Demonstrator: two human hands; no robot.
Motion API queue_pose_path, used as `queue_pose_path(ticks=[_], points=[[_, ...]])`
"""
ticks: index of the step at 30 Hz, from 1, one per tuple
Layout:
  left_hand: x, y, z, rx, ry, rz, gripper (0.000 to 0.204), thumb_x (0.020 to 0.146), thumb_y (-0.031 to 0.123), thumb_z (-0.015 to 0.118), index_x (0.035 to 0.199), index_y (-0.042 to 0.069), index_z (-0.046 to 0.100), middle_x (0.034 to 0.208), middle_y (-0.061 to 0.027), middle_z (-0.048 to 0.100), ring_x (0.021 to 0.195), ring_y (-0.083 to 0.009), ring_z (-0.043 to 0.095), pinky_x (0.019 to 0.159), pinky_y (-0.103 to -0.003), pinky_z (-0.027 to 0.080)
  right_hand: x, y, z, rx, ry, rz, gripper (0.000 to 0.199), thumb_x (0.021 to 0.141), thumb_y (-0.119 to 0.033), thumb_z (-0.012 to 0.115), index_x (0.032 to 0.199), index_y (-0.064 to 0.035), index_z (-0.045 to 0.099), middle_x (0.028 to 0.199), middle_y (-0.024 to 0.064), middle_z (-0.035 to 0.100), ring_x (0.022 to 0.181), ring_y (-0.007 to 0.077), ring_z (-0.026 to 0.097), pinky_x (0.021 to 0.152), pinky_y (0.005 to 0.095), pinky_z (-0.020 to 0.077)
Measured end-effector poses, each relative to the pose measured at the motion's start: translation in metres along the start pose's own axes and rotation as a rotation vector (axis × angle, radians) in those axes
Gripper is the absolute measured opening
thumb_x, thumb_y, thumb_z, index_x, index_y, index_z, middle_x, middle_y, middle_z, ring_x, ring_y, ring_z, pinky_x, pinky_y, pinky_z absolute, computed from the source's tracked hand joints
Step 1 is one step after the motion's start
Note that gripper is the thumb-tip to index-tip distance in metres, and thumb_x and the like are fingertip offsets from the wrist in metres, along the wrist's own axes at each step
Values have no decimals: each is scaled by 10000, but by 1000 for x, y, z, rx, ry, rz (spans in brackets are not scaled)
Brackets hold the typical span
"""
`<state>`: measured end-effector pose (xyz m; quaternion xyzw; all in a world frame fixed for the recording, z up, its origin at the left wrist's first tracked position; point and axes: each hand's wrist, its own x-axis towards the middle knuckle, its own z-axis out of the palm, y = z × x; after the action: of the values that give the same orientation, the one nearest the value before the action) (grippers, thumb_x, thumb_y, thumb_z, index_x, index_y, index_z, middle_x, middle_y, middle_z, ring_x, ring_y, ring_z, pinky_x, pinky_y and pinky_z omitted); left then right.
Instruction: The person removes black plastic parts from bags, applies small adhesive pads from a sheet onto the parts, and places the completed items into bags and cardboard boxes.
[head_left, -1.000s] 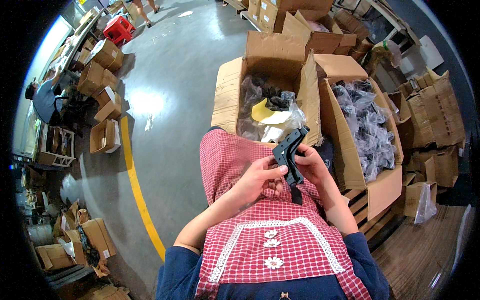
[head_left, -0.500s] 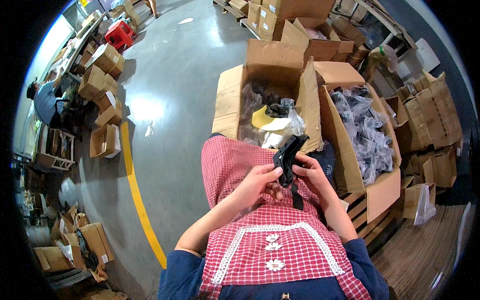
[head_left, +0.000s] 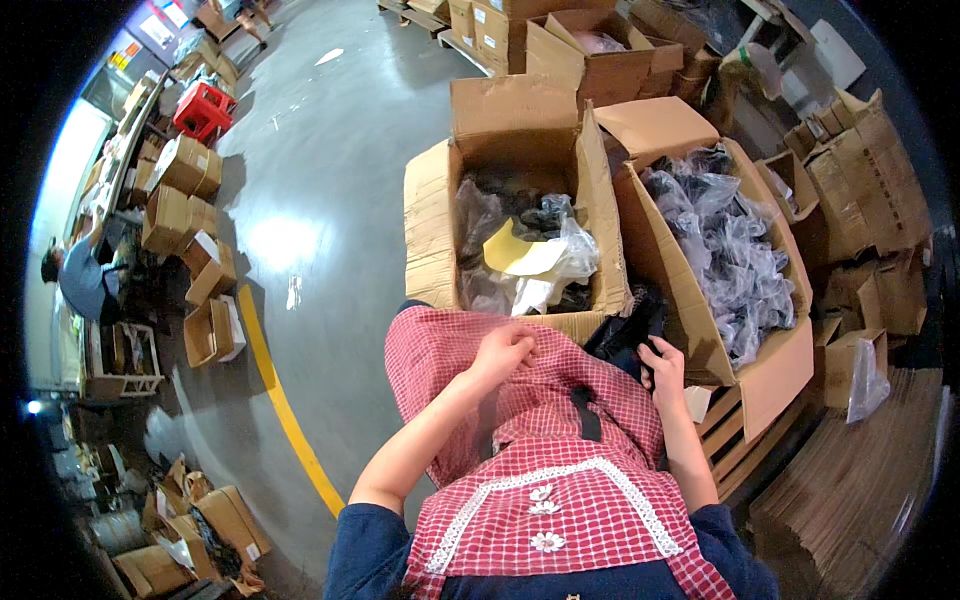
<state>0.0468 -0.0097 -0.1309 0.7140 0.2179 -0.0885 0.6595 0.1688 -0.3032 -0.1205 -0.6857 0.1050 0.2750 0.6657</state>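
My right hand (head_left: 663,372) is closed at the tip of a black angled plastic part (head_left: 632,328), over my right knee between two cartons. The part's lower end is lost against dark cloth. Over my lap, my left hand (head_left: 503,354) is loosely curled with no object visible in it. Just ahead stands an open carton (head_left: 430,235) with black pieces in clear bags, a yellow sheet (head_left: 520,252) and white wrapping (head_left: 535,294). To its right, a second open carton (head_left: 775,365) is heaped with clear-bagged dark pieces (head_left: 715,240).
A wooden pallet (head_left: 735,440) sits under the right carton. Flattened cardboard (head_left: 850,470) is stacked at the right. Left of a yellow floor line (head_left: 285,410) are several cartons (head_left: 190,165), a red stool (head_left: 203,110) and a person (head_left: 88,280) at a long bench.
The black part has moved right and down, away from in front of me, with my right hand. My left hand has let go of it and shifted left. The whole view has turned slightly.
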Motion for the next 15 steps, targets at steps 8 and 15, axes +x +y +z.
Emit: queue_pose_path(ticks=[8,15], points=[[125,-43,18,555,135,237,189,866,118,614,985,92,759,1085,-184,701,1048,-347,647,900,-439,517,27,13,-15,284,23,71,487,921,-95,696,1324,116,521,826,77,647,496,98,496,395,273,360],[206,-32,61,1023,257,686,300,809,144,672,1098,76,715,1326,-150,581,1248,-341,501,1028,-457,417,32,8,-12,95,-1,58,459,908,-105,699,1288,106,552,802,105,670,471,87,495,381,245,360]])
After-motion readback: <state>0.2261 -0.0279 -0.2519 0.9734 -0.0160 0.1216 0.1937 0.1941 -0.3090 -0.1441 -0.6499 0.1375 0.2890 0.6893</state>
